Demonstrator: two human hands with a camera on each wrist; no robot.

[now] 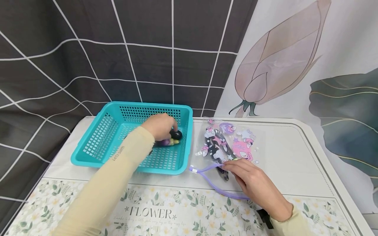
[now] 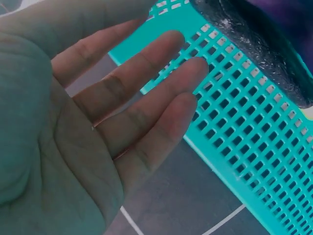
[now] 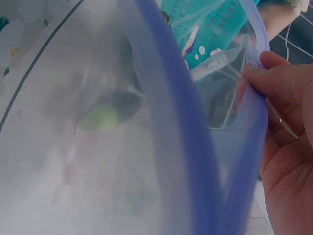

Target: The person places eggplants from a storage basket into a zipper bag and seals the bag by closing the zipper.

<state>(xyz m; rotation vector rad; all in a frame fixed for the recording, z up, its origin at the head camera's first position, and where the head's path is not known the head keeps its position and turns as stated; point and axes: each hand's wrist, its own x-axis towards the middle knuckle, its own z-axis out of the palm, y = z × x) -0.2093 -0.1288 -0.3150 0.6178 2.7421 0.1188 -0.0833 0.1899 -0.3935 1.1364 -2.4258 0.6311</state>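
My left hand [image 1: 160, 127] is down inside a turquoise basket [image 1: 88, 160], beside a shiny black rounded item [image 1: 176, 134]. Under it lies a purple item with a yellow-green end [image 1: 169, 142]. In the left wrist view the fingers of the left hand [image 2: 132, 103] are loosely bent and apart, with the black item [image 2: 254, 46] beyond their tips. My right hand [image 1: 256, 179] pinches the purple zip edge of a clear printed bag [image 1: 245, 134], whose mouth is spread. Long dark items [image 1: 217, 149] lie inside the bag; a blurred green end [image 3: 105, 117] shows through the plastic.
The basket and bag stand side by side on a white table [image 1: 289, 154], with a floral mat [image 1: 159, 200] along the front. A dark gridded curtain [image 1: 147, 62] hangs right behind the basket, and a flower-printed cloth [image 1: 274, 65] behind the bag.
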